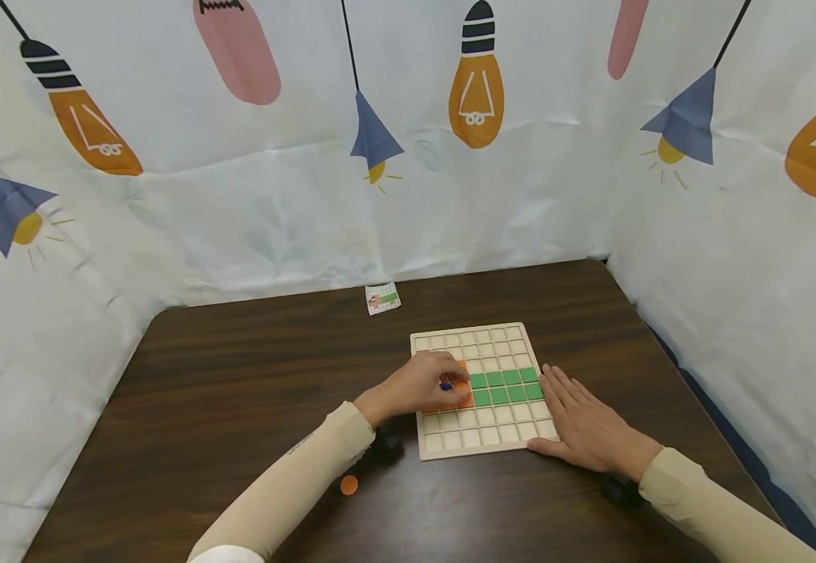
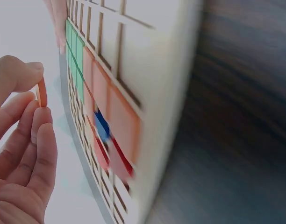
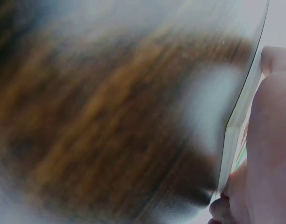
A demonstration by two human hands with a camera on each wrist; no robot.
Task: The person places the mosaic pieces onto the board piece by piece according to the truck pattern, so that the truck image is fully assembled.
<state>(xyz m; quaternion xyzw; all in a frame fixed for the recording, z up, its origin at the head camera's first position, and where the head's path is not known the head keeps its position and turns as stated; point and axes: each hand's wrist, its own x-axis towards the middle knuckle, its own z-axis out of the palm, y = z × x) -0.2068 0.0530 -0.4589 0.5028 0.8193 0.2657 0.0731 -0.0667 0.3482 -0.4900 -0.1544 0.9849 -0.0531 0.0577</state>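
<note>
A pale wooden grid board (image 1: pixel 478 438) lies on the table. Green square tiles (image 1: pixel 502 387) fill part of two rows, with orange tiles (image 2: pixel 126 123) beside them. A small blue piece (image 2: pixel 102 125) and red pieces (image 2: pixel 120 156) show among the orange ones. Over the board's left side, my left hand (image 1: pixel 425 383) pinches a thin orange piece (image 2: pixel 42 92) between thumb and fingers; it is seen edge-on, so I cannot tell whether it is round or square. My right hand (image 1: pixel 587 418) lies flat with fingers extended along the board's right edge, thumb near its front corner.
An orange disc (image 1: pixel 348 485) lies on the dark wooden table (image 1: pixel 239 375), below the left forearm. A small printed card (image 1: pixel 383 299) with a coloured grid sits near the back edge. White curtains (image 1: pixel 274 211) with lamp drawings enclose the table's back and sides.
</note>
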